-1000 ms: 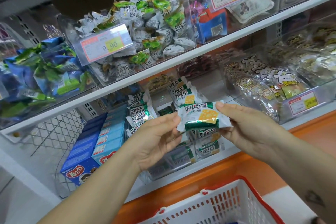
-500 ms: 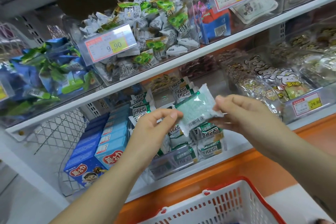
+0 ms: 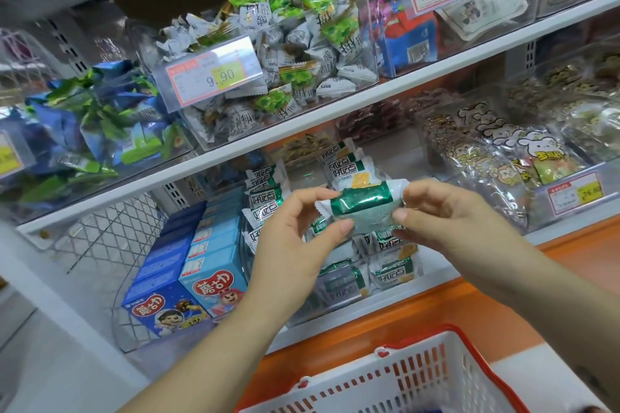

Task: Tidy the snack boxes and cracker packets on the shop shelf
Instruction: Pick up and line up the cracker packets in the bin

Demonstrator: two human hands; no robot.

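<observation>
Pinching one cracker packet by its ends — left hand, right hand.

Bright, even shop light w/ soft shadows under the shelf boards. Glare on the clear bins. Edges bend from wide lens; left side blurred.

Both my forearms reach forward; my left hand and right hand each pinch one end of the cracker packet, fingers curled.
</observation>
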